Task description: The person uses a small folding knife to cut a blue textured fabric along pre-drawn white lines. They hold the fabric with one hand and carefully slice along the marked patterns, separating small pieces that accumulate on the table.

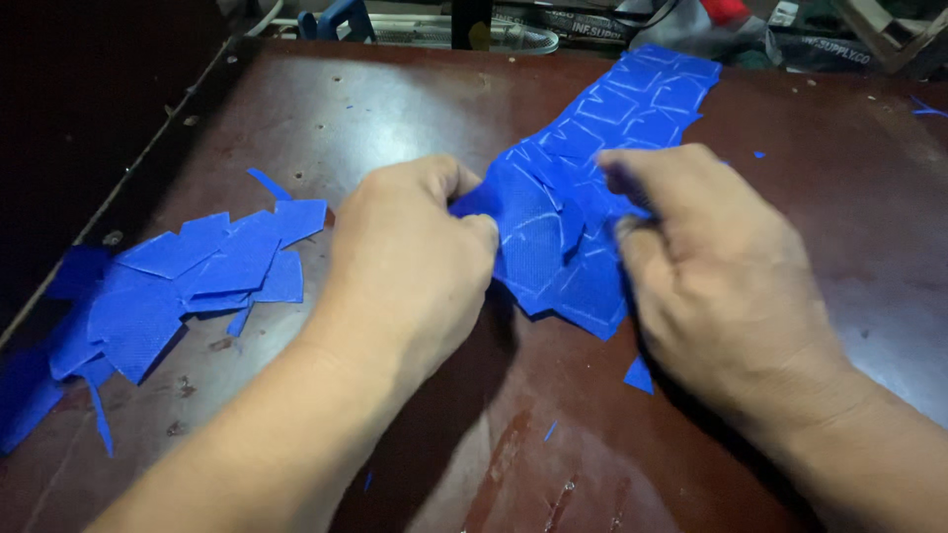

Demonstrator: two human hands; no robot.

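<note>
Tabletop of dark reddish-brown, scuffed board (395, 109) fills the view, its far edge lined with blurred clutter. Along the middle lies a long strip of blue mesh fabric scored with pale cut lines (632, 109), running from the far right down to the hands. At left sits a loose heap of cut blue fabric pieces (188, 276); one small blue scrap (639, 375) lies beside the right wrist. Left hand (410, 262) — knuckles up, forearm entering from below — pinches the strip's near end between thumb and fingers. Right hand (716, 286) grips the same end just opposite, fingers curled closed over the fabric.
</note>
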